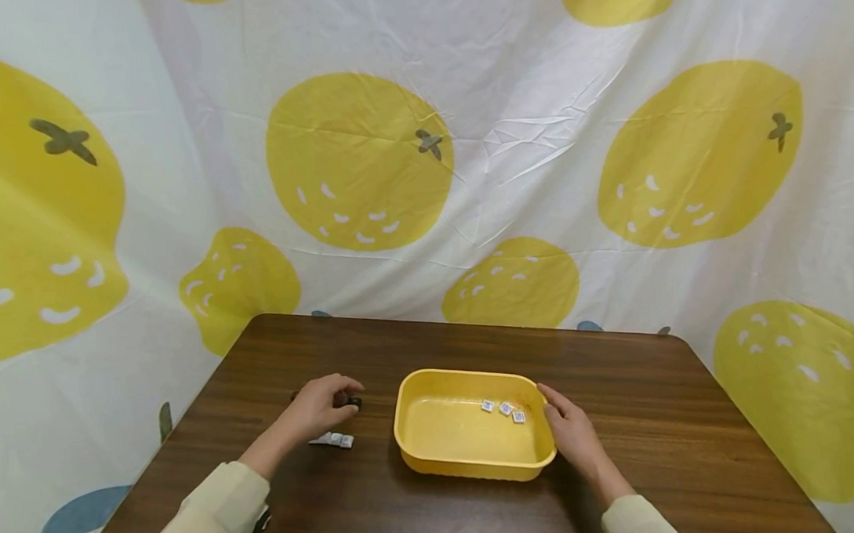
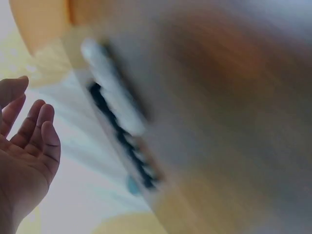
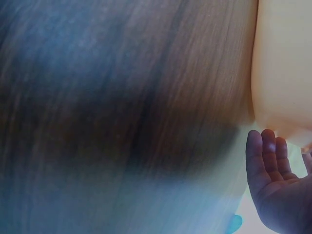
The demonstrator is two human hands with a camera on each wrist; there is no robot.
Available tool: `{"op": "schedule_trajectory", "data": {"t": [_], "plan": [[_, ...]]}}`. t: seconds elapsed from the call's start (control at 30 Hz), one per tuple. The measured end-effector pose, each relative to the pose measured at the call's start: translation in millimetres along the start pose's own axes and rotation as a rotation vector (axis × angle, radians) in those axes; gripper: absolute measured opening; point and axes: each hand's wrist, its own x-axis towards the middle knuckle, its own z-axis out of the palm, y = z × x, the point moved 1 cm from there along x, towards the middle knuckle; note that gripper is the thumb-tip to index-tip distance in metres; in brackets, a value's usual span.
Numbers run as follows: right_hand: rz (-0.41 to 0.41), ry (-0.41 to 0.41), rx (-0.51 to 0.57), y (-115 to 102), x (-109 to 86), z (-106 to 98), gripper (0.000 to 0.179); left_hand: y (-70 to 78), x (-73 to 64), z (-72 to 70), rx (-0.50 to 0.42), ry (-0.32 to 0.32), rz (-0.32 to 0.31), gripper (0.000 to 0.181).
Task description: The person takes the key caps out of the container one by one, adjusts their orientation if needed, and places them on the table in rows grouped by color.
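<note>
My left hand [image 1: 326, 399] reaches over a row of small dark pieces [image 1: 356, 401], partly hidden under it. In the left wrist view, its fingers [image 2: 36, 129] are loosely bent with nothing between them. Nearer me lies a short row of small white blocks [image 1: 340, 440]; both rows are blurred in the left wrist view. At the right end of a yellow plastic basin [image 1: 469, 466], my right hand [image 1: 574, 434] holds the rim, thumb at the edge and fingers along the outer wall. Inside the basin, towards its right side, are three small white printed tiles [image 1: 506, 409].
The brown wooden table [image 1: 658, 415] runs back to a white curtain [image 1: 516, 185] printed with yellow lemons. A small dark object [image 1: 261, 525] shows beside the left sleeve [image 1: 219, 501], mostly covered by it.
</note>
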Motion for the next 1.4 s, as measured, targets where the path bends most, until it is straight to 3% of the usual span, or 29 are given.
{"op": "schedule_trajectory", "data": {"t": [0.13, 0.3, 0.5, 0.8, 0.93, 1.07, 1.17, 1.27, 1.4], "plan": [[-0.001, 0.001, -0.004, -0.1, -0.5, -0.3, 0.045, 33.5, 27.2, 16.6, -0.040, -0.034, 0.065, 0.027], [-0.003, -0.005, -0.010, -0.5, -0.3, -0.2, 0.045, 72.1, 58.4, 45.6, 0.016, -0.107, 0.119, 0.030], [-0.004, -0.009, -0.015, -2.6, 0.3, 1.0, 0.045, 99.3, 84.9, 82.4, 0.073, -0.149, 0.158, 0.031], [-0.001, 0.004, -0.017, -1.3, 1.8, 1.9, 0.045, 107.5, 109.8, 121.7, 0.161, -0.193, 0.095, 0.034], [-0.002, 0.001, -0.024, 0.1, 1.8, 2.1, 0.045, 110.4, 116.0, 132.1, 0.252, -0.225, 0.075, 0.035], [-0.014, -0.005, -0.021, 0.0, 0.8, 2.4, 0.045, 112.8, 120.5, 143.6, 0.364, -0.273, 0.014, 0.033], [-0.026, -0.007, -0.017, -0.4, 0.1, 2.3, 0.044, 110.9, 120.6, 148.7, 0.413, -0.284, 0.031, 0.025], [-0.032, -0.006, -0.014, -0.7, -0.3, 1.2, 0.044, 108.2, 117.8, 147.9, 0.404, -0.286, 0.059, 0.017], [-0.025, -0.007, -0.023, -0.1, -1.2, -0.2, 0.044, 105.1, 114.9, 147.6, 0.395, -0.300, 0.066, 0.022]]}}
